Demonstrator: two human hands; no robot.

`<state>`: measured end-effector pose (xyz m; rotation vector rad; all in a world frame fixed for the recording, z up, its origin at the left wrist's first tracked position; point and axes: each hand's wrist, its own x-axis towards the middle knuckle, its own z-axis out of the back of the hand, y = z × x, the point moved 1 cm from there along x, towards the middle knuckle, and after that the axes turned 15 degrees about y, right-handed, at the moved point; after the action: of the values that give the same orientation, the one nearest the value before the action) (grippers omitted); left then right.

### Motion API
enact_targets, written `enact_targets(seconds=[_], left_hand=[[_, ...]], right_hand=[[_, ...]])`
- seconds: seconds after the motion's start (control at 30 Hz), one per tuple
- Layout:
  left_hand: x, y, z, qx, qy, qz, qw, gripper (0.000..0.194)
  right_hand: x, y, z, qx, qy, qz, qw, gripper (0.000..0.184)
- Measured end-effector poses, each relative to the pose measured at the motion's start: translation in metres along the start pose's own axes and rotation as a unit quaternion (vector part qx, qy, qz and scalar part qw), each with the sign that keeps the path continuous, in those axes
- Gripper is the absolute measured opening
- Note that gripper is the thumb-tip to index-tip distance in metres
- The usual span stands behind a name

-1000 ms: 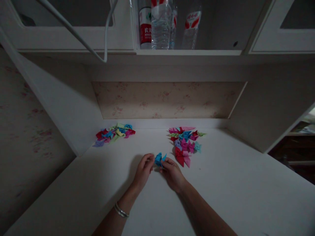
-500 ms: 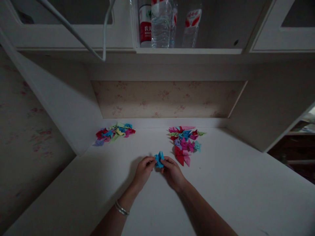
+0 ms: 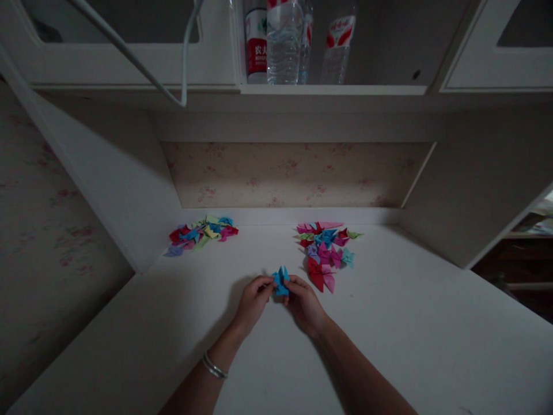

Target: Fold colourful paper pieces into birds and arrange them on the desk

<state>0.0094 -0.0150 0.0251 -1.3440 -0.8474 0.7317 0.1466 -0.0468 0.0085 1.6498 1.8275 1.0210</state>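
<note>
A small blue folded-paper origami piece [image 3: 281, 281], with pointed tips standing up, is between my two hands over the white desk [image 3: 276, 357]. My left hand [image 3: 254, 297] pinches its left side between thumb and fingers. On its right side, my right hand [image 3: 305, 302] is closed with the thumb against the paper. Just beyond my right hand lies a group of folded paper pieces [image 3: 316, 274] in red, pink, purple, blue and green. Farther off to the left is a heap of flatter-looking coloured folded papers [image 3: 203, 231].
An upper shelf [image 3: 332, 90] holds several plastic bottles [image 3: 284, 49]. A white cable [image 3: 129, 55] hangs in front of the cabinet at upper left. Side panels [image 3: 99, 150] and a flower-patterned back wall [image 3: 285, 173] enclose the desk.
Almost nothing differs. Both hands keep their hold on the blue origami piece, and the whole view has shifted very slightly.
</note>
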Motion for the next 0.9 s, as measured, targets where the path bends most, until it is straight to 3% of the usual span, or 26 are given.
enact_targets(seconds=[0.9], left_hand=[[0.0003, 0.003, -0.0006, -0.008, 0.009, 0.015, 1.0, 0.019]], right_hand=[[-0.0006, 0.0012, -0.0012, -0.006, 0.01, -0.002, 1.0, 0.011]])
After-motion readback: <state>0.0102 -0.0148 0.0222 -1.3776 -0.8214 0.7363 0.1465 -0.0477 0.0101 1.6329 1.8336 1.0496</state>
